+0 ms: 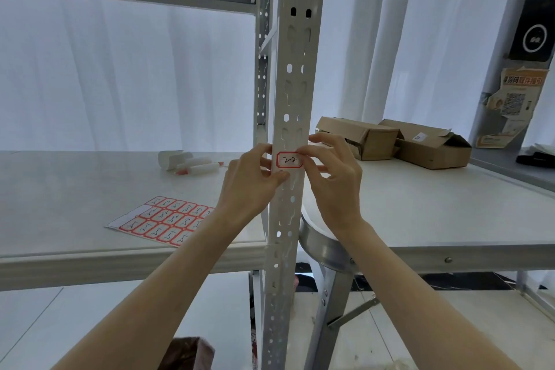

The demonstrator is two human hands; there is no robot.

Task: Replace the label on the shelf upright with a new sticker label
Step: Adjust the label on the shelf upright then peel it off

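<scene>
A white perforated shelf upright [292, 75] rises through the middle of the view. A red-bordered sticker label [289, 160] with black handwriting lies on its front face at shelf height. My left hand [251, 182] rests against the upright's left side, thumb tip pressing just below the label. My right hand [333, 173] is at the right side, thumb and forefinger pinching the label's upper right corner. A sheet of matching red-bordered labels [163, 219] lies on the shelf board to the left, with a blank gap at its near left end.
White markers and a paper roll [192, 163] lie on the shelf board [75, 189] behind the sheet. Two cardboard boxes [390, 141] sit on a white table to the right. A brown object [187, 353] is on the floor below.
</scene>
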